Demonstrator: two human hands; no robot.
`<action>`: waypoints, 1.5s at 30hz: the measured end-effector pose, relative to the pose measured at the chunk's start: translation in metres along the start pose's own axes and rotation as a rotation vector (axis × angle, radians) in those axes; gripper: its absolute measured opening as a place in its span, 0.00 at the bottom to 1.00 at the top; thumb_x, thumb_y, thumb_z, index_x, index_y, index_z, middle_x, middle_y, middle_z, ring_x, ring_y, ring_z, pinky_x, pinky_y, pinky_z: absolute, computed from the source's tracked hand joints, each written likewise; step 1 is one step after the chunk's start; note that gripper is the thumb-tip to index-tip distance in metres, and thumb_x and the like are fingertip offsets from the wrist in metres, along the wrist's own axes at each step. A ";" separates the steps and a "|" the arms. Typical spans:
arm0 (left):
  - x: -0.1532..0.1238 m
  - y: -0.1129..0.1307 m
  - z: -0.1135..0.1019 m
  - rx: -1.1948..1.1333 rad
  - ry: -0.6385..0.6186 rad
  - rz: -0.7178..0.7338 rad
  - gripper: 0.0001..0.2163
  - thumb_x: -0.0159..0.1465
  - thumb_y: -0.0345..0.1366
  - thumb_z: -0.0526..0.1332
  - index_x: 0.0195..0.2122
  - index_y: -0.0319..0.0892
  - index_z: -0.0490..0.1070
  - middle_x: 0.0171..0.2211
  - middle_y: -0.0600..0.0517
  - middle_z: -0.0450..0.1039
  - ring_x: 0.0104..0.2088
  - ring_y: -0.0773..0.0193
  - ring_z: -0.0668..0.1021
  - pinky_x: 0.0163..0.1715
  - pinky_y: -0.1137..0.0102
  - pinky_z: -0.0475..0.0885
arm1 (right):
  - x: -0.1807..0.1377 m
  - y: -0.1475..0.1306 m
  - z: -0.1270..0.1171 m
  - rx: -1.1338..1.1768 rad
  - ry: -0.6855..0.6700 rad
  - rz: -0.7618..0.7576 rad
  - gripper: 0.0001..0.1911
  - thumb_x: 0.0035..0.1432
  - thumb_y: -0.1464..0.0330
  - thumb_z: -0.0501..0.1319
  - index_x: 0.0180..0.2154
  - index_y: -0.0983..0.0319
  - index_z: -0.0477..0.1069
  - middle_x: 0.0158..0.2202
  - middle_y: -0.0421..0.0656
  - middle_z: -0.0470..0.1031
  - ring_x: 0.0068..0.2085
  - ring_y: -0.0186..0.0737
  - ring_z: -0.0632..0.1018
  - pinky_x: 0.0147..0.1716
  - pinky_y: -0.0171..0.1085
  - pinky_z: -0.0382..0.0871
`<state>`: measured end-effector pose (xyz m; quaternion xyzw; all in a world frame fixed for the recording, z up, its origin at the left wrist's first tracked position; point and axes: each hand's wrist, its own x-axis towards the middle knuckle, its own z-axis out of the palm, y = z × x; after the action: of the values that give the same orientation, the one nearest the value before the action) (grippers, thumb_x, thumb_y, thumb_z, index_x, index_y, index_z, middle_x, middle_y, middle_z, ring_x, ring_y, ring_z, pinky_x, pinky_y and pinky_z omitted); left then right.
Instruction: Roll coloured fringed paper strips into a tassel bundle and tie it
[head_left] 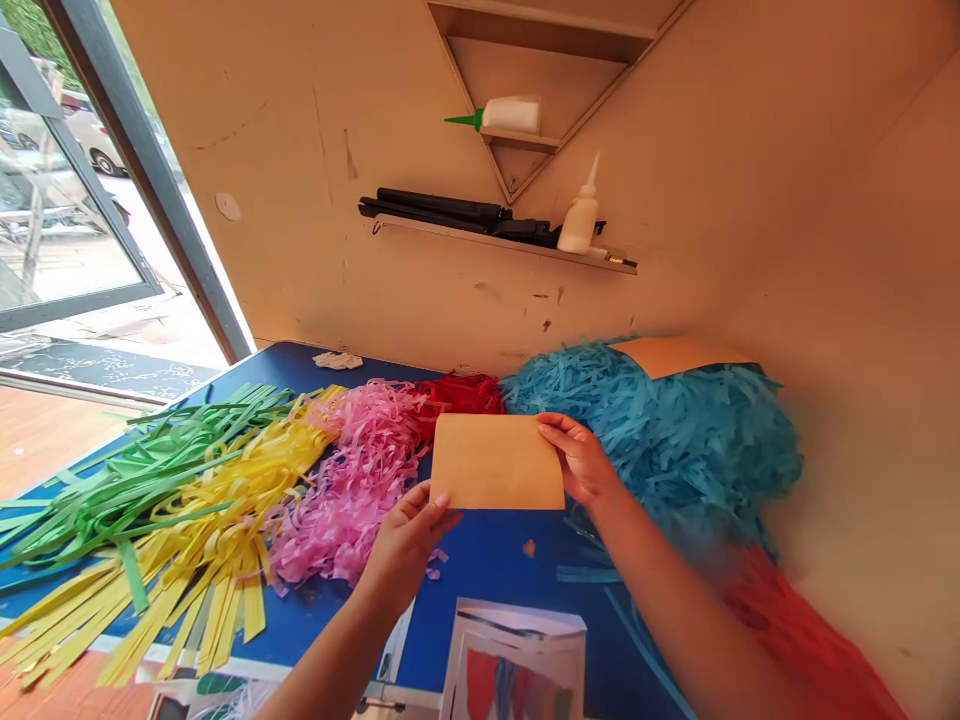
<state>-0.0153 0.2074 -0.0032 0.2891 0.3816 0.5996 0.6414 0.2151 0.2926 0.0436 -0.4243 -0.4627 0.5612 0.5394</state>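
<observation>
A tan paper rectangle [496, 462] is held up flat over the blue table [487, 560]. My left hand [409, 540] pinches its lower left corner. My right hand [581, 460] grips its right edge with fingers curled round it. Behind the paper lie heaps of cut paper strips: blue [675, 430], red [461, 395], pink [360, 470], yellow [217, 520] and green [127, 470].
A second tan sheet [679, 355] rests on the blue heap. Wall shelves hold a white glue bottle [581, 215], a green-tipped bottle [502, 115] and a black folded object [457, 215]. A printed picture [517, 660] lies near the front edge. Red strips [802, 640] spill at right. A window is at left.
</observation>
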 end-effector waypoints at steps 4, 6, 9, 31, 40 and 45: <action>-0.002 -0.007 0.003 -0.038 0.039 -0.006 0.19 0.46 0.42 0.76 0.37 0.41 0.77 0.38 0.50 0.81 0.36 0.64 0.81 0.38 0.71 0.77 | -0.019 0.000 -0.005 0.003 0.024 -0.071 0.26 0.42 0.56 0.74 0.44 0.57 0.75 0.37 0.42 0.79 0.37 0.43 0.78 0.36 0.38 0.73; -0.001 -0.008 0.000 -0.029 0.053 -0.002 0.19 0.45 0.41 0.76 0.36 0.40 0.77 0.36 0.50 0.81 0.34 0.64 0.81 0.37 0.71 0.77 | -0.028 0.000 -0.009 -0.070 0.007 -0.153 0.26 0.46 0.57 0.72 0.47 0.56 0.75 0.38 0.42 0.79 0.39 0.42 0.78 0.37 0.38 0.73; 0.001 -0.005 -0.003 -0.010 0.041 -0.007 0.19 0.45 0.42 0.76 0.36 0.40 0.76 0.36 0.49 0.81 0.35 0.62 0.82 0.38 0.68 0.78 | -0.043 -0.002 -0.015 -0.301 0.021 -0.340 0.17 0.54 0.59 0.68 0.46 0.56 0.76 0.38 0.42 0.79 0.37 0.42 0.78 0.36 0.39 0.72; 0.009 0.013 0.037 0.445 -0.081 0.378 0.13 0.53 0.48 0.66 0.31 0.43 0.79 0.37 0.45 0.83 0.45 0.46 0.81 0.45 0.56 0.77 | -0.113 -0.030 0.026 -1.202 -0.072 -1.285 0.15 0.63 0.70 0.62 0.51 0.53 0.71 0.38 0.41 0.81 0.45 0.42 0.79 0.50 0.44 0.66; 0.016 0.025 0.028 0.765 -0.096 0.641 0.13 0.59 0.41 0.64 0.43 0.44 0.77 0.41 0.45 0.80 0.43 0.51 0.80 0.45 0.59 0.76 | -0.067 -0.067 0.022 -1.216 -0.012 -0.826 0.08 0.65 0.66 0.59 0.34 0.56 0.76 0.32 0.39 0.81 0.37 0.41 0.80 0.54 0.47 0.62; -0.011 0.011 0.037 0.938 0.093 0.948 0.14 0.63 0.40 0.63 0.50 0.45 0.72 0.47 0.44 0.75 0.50 0.51 0.77 0.52 0.57 0.72 | -0.066 -0.053 0.021 -0.953 0.185 -0.456 0.12 0.62 0.60 0.59 0.32 0.57 0.77 0.31 0.41 0.81 0.31 0.42 0.78 0.30 0.36 0.67</action>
<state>0.0097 0.2011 0.0270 0.6476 0.4607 0.5990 0.0975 0.2093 0.2243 0.0988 -0.5586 -0.6971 0.1178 0.4337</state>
